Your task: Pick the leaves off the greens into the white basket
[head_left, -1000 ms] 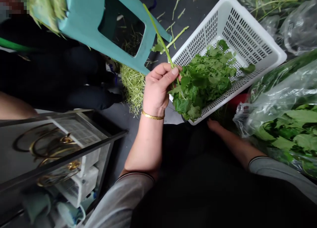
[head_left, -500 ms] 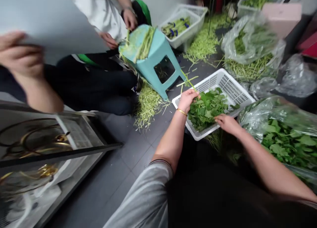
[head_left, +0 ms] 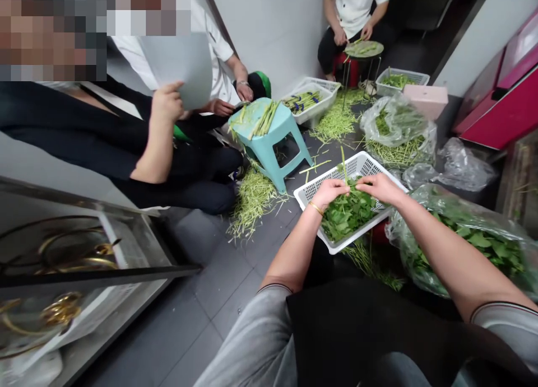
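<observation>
A white plastic basket (head_left: 303, 198) in front of me holds a heap of leafy greens (head_left: 347, 213). Over its near-left part, my left hand (head_left: 330, 194) is closed in a pinch on a green stem (head_left: 343, 162), whose bare end sticks up past the fingers. My right hand (head_left: 381, 189) is close beside it, also closed, its thumb and fingertips pinching at the leafy part of the greens. Whether both hands grip one same sprig I cannot tell. On the right, beneath my right forearm, lies a clear plastic bag (head_left: 451, 199) full of similar leaves.
Ahead-left stands a turquoise stool (head_left: 275, 121) with stalks on top; peelings (head_left: 252, 202) litter the floor. A co-worker's hand (head_left: 168, 104) holds a pale sheet (head_left: 189, 68). Further back are another basket (head_left: 313, 110) of bundled stalks and a seated person (head_left: 353, 9). A metal rack (head_left: 168, 272) stands left.
My right hand has moved up and inward from the basket's near edge to beside my left hand. The view has tilted up, and the co-worker's hand with the sheet now appears farther right.
</observation>
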`<state>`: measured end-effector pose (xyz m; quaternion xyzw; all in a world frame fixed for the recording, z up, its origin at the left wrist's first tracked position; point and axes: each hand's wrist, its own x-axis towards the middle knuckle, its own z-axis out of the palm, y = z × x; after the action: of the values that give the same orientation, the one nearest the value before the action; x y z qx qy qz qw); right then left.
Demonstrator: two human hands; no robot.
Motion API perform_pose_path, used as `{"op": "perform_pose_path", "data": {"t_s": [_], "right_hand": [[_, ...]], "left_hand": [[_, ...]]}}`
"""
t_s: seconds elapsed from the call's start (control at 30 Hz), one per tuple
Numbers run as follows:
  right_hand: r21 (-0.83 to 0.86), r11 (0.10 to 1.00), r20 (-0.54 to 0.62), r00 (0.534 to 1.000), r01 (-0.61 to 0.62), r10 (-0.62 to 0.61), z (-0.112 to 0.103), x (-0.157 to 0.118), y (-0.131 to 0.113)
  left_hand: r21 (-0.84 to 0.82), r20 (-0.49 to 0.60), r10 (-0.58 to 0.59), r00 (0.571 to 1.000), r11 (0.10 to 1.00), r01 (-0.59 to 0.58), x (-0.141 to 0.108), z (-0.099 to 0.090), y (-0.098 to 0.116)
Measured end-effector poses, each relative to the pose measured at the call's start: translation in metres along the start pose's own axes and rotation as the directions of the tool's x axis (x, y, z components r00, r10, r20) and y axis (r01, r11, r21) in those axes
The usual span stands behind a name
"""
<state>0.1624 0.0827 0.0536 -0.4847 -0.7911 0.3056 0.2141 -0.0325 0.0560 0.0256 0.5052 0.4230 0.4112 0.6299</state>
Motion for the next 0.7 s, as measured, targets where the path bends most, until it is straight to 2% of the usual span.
{"op": "perform_pose_path", "data": {"t_s": [0.07,0.1,0.13,0.2,0.3,0.33,0.4,0.43,0.5,0.57,0.63,0.7], "right_hand": [[-0.039,0.997,-0.173,0.983,-0.06,0.053,-0.009,0.001,0.004],[-0.015,0.994,-0.221,0.97,-0.109,0.103,-0.012,0.001,0.006],[0.05,0.987,-0.222,0.962,-0.152,0.159,-0.013,0.0,0.006],[0.253,0.943,-0.088,0.966,-0.214,0.242,-0.01,-0.005,0.004],[0.438,0.853,0.204,0.956,-0.283,0.212,0.002,-0.014,-0.006],[0.439,0.848,0.255,0.946,-0.297,0.199,0.007,-0.017,-0.009],[0.417,0.858,0.256,0.944,-0.302,0.208,0.016,-0.02,-0.013],[0.426,0.856,0.203,0.953,-0.293,0.226,0.02,-0.02,-0.013],[0.499,0.826,0.023,0.956,-0.263,0.291,0.024,-0.02,-0.009],[0.574,0.791,-0.189,0.906,-0.21,0.378,0.025,-0.018,-0.001],[0.524,0.831,-0.347,0.845,-0.185,0.407,0.022,-0.015,0.009],[0.3,0.927,-0.404,0.851,-0.223,0.335,0.017,-0.013,0.016]], "left_hand": [[-0.013,0.061,-0.001,0.998,1.0,0.002,-0.003,0.001,0.002],[-0.037,0.066,-0.004,0.998,0.999,0.007,-0.004,0.002,0.003],[-0.065,0.055,-0.008,0.998,0.998,0.011,-0.004,0.003,0.003],[-0.094,0.003,-0.011,1.0,0.995,0.011,-0.003,0.005,0.003],[-0.073,-0.079,-0.008,0.997,0.997,0.002,0.0,0.01,0.002],[-0.068,-0.1,-0.012,0.995,0.998,0.005,0.001,0.012,0.001],[-0.082,-0.14,-0.02,0.99,0.997,0.009,0.004,0.017,-0.002],[-0.105,-0.165,-0.018,0.986,0.994,0.0,0.006,0.02,-0.005],[-0.205,-0.244,-0.016,0.97,0.978,-0.035,0.007,0.025,-0.011],[-0.365,-0.31,-0.064,0.948,0.929,-0.057,0.007,0.027,-0.017],[-0.51,-0.277,-0.126,0.953,0.859,-0.035,0.004,0.024,-0.02],[-0.603,-0.167,-0.138,0.976,0.798,0.01,-0.001,0.019,-0.021]]}}
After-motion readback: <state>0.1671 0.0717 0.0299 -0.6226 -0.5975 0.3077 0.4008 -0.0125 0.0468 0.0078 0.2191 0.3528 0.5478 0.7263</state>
